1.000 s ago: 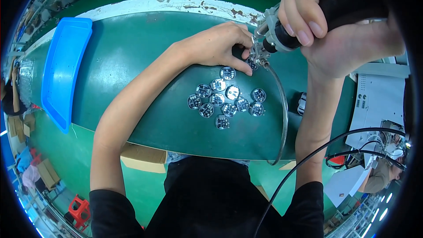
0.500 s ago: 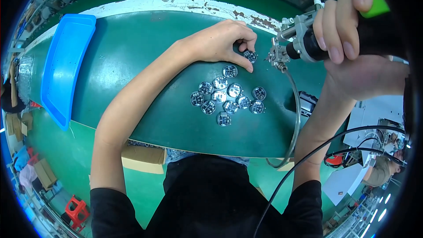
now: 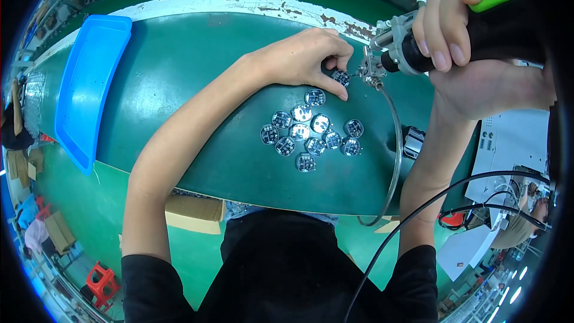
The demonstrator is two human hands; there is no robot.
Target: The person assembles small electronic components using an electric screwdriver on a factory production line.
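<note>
My left hand reaches over the green table and pinches a small round circuit module between thumb and fingers. My right hand is wrapped around a black power screwdriver with a green part at its grip and a metal feed head. A clear hose runs down from that head. The thin tip points left and meets, or nearly meets, the edge of the held module; actual contact is too small to tell. Several similar round modules lie in a loose group nearer my body.
A blue tray stands at the table's left end. Beside my right forearm is a black and silver object, with a white machine panel farther right. A black cable crosses at lower right. An open cardboard box sits below the table's front edge.
My right hand has brought the screwdriver a little to the left, so its tip is now at the held module. My left hand keeps its pinch. The view has shifted slightly.
</note>
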